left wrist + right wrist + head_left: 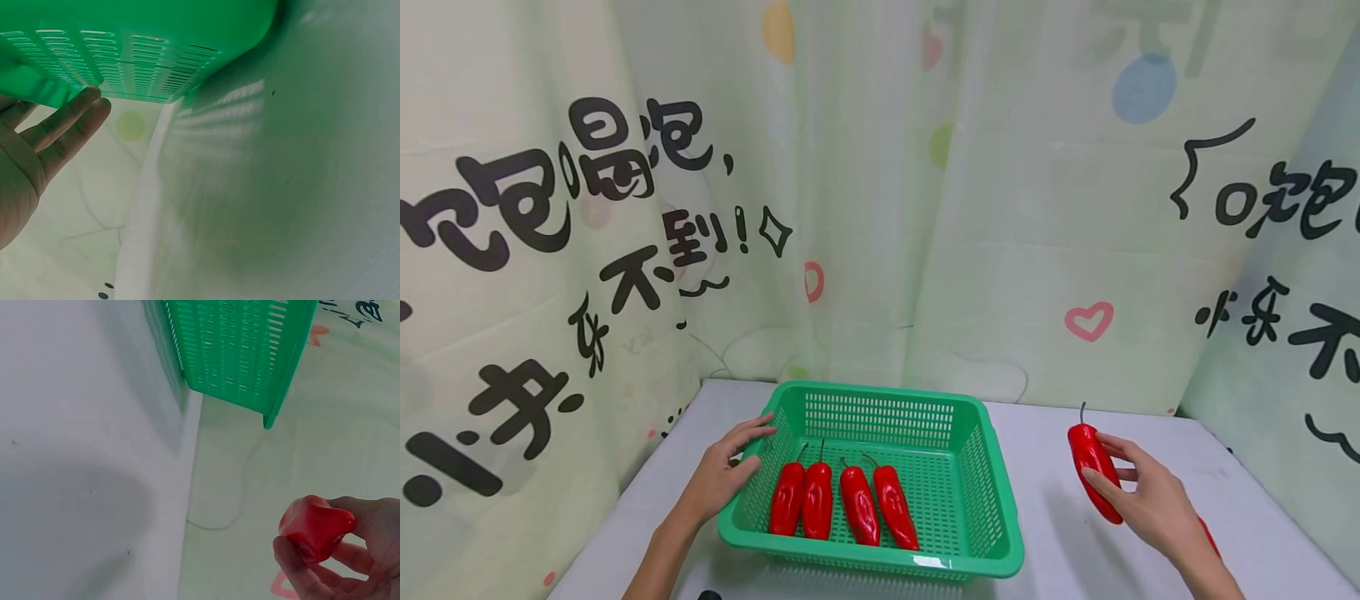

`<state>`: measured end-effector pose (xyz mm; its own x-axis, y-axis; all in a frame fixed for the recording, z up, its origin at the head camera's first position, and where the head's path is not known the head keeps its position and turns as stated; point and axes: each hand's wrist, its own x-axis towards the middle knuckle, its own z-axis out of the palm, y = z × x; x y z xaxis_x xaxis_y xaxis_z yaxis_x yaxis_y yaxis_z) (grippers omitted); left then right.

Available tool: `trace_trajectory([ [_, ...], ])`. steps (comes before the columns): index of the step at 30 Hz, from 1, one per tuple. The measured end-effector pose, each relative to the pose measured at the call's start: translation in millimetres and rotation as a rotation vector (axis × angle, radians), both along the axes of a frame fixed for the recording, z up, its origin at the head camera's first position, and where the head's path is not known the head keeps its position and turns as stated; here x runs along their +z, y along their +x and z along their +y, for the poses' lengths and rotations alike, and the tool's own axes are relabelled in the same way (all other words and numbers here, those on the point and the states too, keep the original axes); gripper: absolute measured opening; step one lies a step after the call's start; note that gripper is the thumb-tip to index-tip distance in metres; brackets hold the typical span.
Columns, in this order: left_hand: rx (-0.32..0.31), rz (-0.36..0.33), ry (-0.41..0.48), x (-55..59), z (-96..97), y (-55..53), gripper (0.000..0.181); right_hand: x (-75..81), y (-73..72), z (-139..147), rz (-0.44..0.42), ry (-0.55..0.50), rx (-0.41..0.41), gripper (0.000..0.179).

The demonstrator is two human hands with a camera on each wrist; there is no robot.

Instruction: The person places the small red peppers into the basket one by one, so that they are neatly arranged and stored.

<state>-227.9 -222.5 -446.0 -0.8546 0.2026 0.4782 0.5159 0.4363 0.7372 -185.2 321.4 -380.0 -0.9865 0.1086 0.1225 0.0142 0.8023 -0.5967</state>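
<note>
My right hand (1146,500) holds a red chili pepper (1093,471) between thumb and fingers, raised over the right side of the table, its dark stem upward. In the right wrist view the pepper's lumpy red end (315,528) faces the camera. Several more red peppers (857,504) lie side by side in the left half of a green plastic basket (992,467). At the basket's left rim is my left hand (726,471). Its fingers (75,122) are extended along the basket's outer wall in the left wrist view.
Part of another red object (1209,536) shows behind my right wrist. The white table (1037,533) ends at a pale curtain (865,208) with printed characters, which hangs around the back and sides. A small black object (709,595) shows at the near edge.
</note>
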Motion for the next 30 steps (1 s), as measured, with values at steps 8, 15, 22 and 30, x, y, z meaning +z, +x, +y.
trace_trajectory([
  [8,-0.001,0.006,-0.005,-0.7,0.0,-0.1,0.043,6.5,-1.1,-11.1,0.019,-0.01,0.033,0.083],
  [15,0.001,0.0,-0.001,0.2,0.2,0.4,0.043,11.1,-2.0,-20.6,0.065,-0.006,0.049,0.082],
  [22,-0.006,-0.004,0.003,0.3,0.4,-0.4,0.043,14.9,-2.7,-28.7,0.1,-0.006,0.065,0.08],
  [30,0.002,0.008,-0.009,-1.3,-0.2,-1.2,0.043,19.2,-2.5,-39.1,0.107,-0.022,0.078,0.081],
])
